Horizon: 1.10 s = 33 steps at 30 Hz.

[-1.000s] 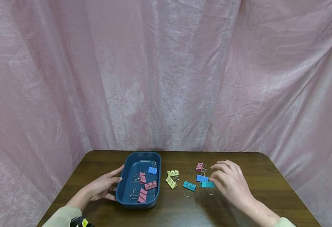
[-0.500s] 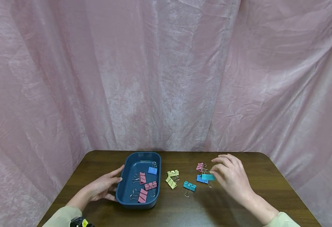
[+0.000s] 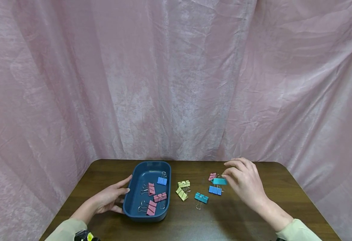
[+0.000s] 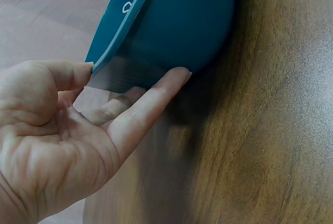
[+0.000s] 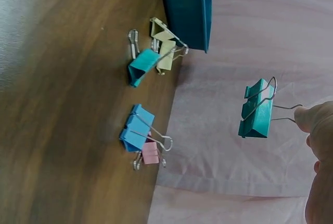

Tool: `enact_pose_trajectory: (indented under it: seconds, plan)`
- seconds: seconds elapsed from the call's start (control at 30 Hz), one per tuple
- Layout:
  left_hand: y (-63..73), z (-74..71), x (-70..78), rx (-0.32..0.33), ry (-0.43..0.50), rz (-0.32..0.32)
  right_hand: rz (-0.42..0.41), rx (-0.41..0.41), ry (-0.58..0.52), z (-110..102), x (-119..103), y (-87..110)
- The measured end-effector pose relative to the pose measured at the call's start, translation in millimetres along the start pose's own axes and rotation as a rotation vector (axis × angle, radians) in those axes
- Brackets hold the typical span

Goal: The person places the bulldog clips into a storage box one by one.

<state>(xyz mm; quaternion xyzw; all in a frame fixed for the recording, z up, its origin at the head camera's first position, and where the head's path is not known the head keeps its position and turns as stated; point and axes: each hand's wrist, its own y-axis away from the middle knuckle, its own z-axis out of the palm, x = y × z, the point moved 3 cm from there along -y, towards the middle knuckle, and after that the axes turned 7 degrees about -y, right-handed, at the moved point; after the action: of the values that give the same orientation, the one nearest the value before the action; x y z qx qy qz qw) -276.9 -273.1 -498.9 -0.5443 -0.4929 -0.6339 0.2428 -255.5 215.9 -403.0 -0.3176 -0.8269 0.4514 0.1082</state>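
Note:
My right hand (image 3: pixel 246 183) pinches a teal binder clip (image 5: pixel 258 110) by one wire handle. In the right wrist view the clip hangs clear above the table. Below it in the head view lie a blue binder clip (image 3: pixel 215 190) and a pink binder clip (image 3: pixel 212 176); the held clip partly overlaps the pink one. At the left, a dark blue tray (image 3: pixel 146 218) contains several pink clips (image 3: pixel 151 208) and one blue clip (image 3: pixel 162 181). My left hand (image 3: pixel 111 197) rests against its left side, thumb tip at the rim, fingers straight along the outer wall (image 4: pixel 182 26).
Between the tray and my right hand lie two yellow binder clips (image 3: pixel 182 193), close together, and another teal clip (image 3: pixel 201 197) with its handle toward me. Everything sits on a brown wooden table (image 3: pixel 194 227). A pink curtain (image 3: pixel 176 83) hangs right behind its far edge.
My right hand has lifted the teal clip up and away from the blue clip, toward the far side of the table. The left hand and the tray have stayed in place.

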Motion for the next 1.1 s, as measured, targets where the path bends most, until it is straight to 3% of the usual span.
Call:
enact_pose_trajectory:
  seconds: [0.67, 1.1]
  plan:
    - [-0.8, 0.5, -0.5, 0.018, -0.008, -0.005, 0.047, 0.002, 0.014, 7.3, 9.0, -30.5]
    - [-1.3, 0.9, -0.1, 0.029, -0.012, -0.009, 0.072, 0.031, -0.029, 26.5, 9.3, -45.6]
